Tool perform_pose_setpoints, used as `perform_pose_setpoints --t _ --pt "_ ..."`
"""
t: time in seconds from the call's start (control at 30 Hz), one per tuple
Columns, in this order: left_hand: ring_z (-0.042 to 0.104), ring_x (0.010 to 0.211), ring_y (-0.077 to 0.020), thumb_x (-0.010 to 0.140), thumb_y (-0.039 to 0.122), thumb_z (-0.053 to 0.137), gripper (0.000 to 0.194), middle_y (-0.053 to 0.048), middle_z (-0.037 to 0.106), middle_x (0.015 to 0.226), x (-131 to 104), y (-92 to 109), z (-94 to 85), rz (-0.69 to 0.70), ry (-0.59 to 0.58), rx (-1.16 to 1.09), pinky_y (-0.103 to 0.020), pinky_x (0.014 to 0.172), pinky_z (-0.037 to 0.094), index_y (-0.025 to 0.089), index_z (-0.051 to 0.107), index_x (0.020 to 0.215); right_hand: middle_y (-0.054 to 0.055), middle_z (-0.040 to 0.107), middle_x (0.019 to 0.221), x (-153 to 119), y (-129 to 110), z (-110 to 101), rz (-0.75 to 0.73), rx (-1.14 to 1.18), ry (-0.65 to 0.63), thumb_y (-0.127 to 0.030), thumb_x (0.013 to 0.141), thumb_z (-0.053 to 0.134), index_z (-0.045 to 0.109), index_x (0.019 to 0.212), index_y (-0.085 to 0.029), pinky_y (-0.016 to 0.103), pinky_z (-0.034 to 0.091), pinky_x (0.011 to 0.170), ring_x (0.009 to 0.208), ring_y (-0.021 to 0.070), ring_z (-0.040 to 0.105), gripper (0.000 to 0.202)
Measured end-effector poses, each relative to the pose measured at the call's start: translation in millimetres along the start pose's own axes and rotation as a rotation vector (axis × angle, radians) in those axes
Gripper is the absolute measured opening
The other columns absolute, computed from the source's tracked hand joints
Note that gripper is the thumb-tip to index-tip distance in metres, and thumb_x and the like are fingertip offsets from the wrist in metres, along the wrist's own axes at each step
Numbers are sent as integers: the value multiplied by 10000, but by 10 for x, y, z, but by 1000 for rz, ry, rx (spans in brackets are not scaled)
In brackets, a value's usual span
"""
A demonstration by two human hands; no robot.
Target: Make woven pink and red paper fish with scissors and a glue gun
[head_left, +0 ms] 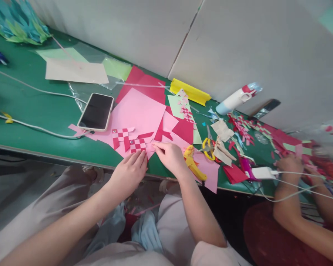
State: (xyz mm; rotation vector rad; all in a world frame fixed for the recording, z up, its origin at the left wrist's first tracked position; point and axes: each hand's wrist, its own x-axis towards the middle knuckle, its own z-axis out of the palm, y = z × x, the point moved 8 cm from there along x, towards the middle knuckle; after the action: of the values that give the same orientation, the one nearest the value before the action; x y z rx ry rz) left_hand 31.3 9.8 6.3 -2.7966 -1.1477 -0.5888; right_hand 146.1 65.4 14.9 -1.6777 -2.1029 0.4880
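A woven paper fish in red and pink checks, with a round eye, lies at the table's front edge. My left hand presses it down with fingers stretched out flat, hiding its lower part. On its right side, my right hand pinches the end of a pink paper strip between thumb and forefinger. A second woven paper fish lies just left of the first. Beneath both spreads a large pink paper sheet, with red paper behind it.
Left of the paper lies a phone with white cables nearby. To the right are a yellow hot glue gun, yellow scissors, paper scraps and a bottle. A co-worker's hands are at the far right.
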Motion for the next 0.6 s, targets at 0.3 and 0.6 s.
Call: perform_pose_setpoints --t 0.3,0.6 --pt "626 1155 -311 933 173 458 355 -203 657 1244 -10 39 28 9 -3 89 -408 952 540 36 649 1199 39 727 1155 45 -153 149 -66 -137 -164 -182 934 490 719 1149 -232 297 529 887 1061 205 679 318" --pt "626 1090 -272 932 185 472 309 -169 673 1178 4 -26 -47 24 -8 48 -382 912 538 62 646 1156 38 727 1143 12 -103 58 -90 -13 -64 -237 937 509 722 1128 -228 281 509 866 1016 197 678 286"
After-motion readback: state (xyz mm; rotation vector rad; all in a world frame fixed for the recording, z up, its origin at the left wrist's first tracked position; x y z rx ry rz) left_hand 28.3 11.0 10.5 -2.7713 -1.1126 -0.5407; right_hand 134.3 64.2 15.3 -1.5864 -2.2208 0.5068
